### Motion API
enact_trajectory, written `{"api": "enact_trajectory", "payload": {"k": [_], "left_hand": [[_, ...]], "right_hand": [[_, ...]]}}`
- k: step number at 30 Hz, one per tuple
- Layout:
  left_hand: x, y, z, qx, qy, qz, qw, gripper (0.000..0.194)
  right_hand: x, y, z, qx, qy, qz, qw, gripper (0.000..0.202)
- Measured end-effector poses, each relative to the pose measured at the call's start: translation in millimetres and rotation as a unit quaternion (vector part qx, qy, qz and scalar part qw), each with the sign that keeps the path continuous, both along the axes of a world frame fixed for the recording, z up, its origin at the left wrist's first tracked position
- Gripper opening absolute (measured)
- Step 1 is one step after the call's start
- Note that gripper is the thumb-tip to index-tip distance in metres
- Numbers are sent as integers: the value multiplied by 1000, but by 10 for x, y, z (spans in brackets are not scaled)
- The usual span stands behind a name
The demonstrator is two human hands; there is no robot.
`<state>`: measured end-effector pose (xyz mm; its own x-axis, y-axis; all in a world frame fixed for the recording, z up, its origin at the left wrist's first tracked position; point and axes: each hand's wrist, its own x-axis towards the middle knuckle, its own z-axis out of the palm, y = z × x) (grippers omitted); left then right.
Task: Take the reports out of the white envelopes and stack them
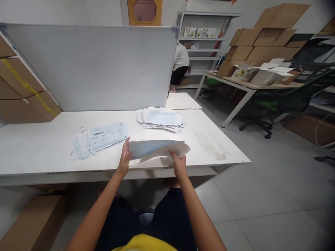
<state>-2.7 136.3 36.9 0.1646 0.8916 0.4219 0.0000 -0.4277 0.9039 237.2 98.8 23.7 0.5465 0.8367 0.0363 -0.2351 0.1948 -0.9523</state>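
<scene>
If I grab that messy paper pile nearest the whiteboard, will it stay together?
The paper pile would probably slide apart, since its edges stick out unevenly. Its sheets may be floppy too, like the curling paper in the right hand.

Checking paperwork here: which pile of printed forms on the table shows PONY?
The fanned-out pile left of the left hand; the other pile, nearer the whiteboard, shows no readable heading.

Head-worn view, forward-down, seemingly near the desk [52,143]

Paper stacks [107,136]; seemingly slim gap between
</scene>
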Motion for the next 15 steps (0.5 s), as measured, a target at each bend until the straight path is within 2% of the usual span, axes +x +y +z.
{"api": "enact_trajectory", "payload": {"k": [4,8,15], "left_hand": [[-17,-98,-79,-8,24,-30,999,89],[-6,-124,-174,15,41,1,999,87],[65,-98,-184,-43,137,57,988,39]], "right_hand": [[-34,-5,-57,-8,-25,-6,1000,43],[-48,-11,-51,4,-45,-42,998,44],[11,-21,-127,39,-62,-27,997,38]]}}
